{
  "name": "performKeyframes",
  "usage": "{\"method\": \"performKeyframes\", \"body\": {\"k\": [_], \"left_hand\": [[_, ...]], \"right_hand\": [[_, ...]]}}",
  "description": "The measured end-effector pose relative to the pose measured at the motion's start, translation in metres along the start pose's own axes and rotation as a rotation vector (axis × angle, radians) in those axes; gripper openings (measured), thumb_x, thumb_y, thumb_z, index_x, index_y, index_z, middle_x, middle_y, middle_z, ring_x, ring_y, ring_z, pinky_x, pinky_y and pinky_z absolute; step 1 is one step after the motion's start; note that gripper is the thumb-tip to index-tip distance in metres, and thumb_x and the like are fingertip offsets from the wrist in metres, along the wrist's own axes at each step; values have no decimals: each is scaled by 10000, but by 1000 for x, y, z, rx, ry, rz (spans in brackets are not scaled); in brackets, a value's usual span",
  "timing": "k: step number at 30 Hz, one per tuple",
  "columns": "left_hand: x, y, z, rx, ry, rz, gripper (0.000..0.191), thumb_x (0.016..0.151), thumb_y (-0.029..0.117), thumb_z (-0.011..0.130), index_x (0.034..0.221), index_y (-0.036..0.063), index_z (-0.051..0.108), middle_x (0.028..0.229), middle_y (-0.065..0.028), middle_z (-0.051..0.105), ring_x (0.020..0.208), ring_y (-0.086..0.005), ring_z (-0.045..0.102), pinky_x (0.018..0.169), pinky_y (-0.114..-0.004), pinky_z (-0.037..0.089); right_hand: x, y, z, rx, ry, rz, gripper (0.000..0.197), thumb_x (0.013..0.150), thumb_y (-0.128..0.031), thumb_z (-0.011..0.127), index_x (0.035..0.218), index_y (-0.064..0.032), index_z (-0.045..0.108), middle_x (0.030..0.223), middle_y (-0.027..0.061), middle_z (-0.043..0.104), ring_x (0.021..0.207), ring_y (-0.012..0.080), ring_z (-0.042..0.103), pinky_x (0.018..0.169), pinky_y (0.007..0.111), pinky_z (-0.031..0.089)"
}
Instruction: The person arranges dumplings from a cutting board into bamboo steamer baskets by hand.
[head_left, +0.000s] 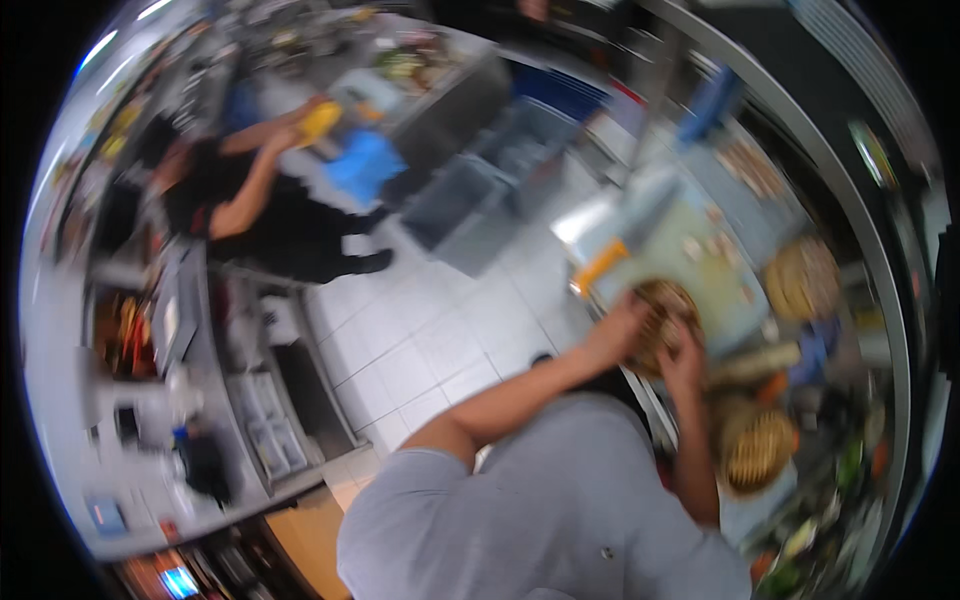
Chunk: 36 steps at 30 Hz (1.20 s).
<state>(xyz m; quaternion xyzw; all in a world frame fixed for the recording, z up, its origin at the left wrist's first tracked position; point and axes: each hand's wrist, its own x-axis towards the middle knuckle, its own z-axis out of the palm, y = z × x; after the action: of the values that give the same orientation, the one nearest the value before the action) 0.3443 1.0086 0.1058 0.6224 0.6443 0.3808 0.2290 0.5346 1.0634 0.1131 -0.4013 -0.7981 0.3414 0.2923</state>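
Note:
My left hand (621, 327) grips the left rim of a small round bamboo steamer basket (651, 355). The nearer right side of the same basket is held by my right hand (681, 354), its thumb and fingers at the contents. Pale food (670, 301) lies inside, too blurred to identify. The basket is over the near edge of a pale cutting board (667, 251). A large knife with a yellow handle (602, 267) rests along the board's left side, and several pale food pieces (709, 247) are scattered on the board.
Another round bamboo basket (802, 277) stands right of the board; a ribbed one (759, 454) is nearer me. Grey crates (457, 214) sit on the tiled floor. At the left counter, a person in black (247, 202) holds a yellow object (320, 124) near a blue bag (365, 165).

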Motion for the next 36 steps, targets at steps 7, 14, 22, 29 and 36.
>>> {"method": "performKeyframes", "body": {"k": [7, 14, 22, 29, 36], "left_hand": [[17, 17, -35, 381, -163, 205, 408, 805, 29, 691, 1204, 46, 607, 1162, -165, 612, 1086, -380, 589, 913, -457, 528], [16, 17, -29, 251, -160, 161, 354, 845, 8, 648, 1186, 57, 567, 1154, -168, 579, 1078, -388, 577, 912, -480, 514], [27, 19, -23, 279, -140, 81, 491, 800, 90, 745, 1254, 37, 563, 1138, -193, 613, 1051, -415, 583, 899, -493, 517], [37, 12, -21, 277, -35, 173, 497, 809, -15, 678, 1287, 44, 552, 1270, -183, 557, 1117, -418, 563, 936, -485, 516], [31, 18, -28, 21, 30, 156, 463, 829, 45, 761, 1267, 65, 609, 1353, -180, 549, 1192, -398, 581, 990, -471, 515]], "right_hand": [[0, -44, 3, -489, 61, 62, 501, 795, -112, 775, 1275, -57, 643, 1171, 123, 557, 1096, 330, 553, 906, 476, 432], [-17, -27, 1, -532, 197, 39, 328, 814, -85, 761, 1123, -57, 653, 1161, 129, 562, 1074, 330, 559, 893, 469, 426], [7, -26, -11, -294, 255, 92, 368, 828, -73, 750, 1185, -50, 665, 1131, 164, 590, 1057, 364, 599, 905, 486, 487], [134, 23, -20, -142, 229, 283, 425, 873, -129, 727, 1284, -66, 641, 1119, 244, 633, 1066, 426, 641, 914, 490, 538], [196, 89, -8, -424, -74, -52, 463, 833, -164, 763, 1276, -98, 645, 1130, 214, 675, 1021, 413, 675, 916, 471, 548]]}}
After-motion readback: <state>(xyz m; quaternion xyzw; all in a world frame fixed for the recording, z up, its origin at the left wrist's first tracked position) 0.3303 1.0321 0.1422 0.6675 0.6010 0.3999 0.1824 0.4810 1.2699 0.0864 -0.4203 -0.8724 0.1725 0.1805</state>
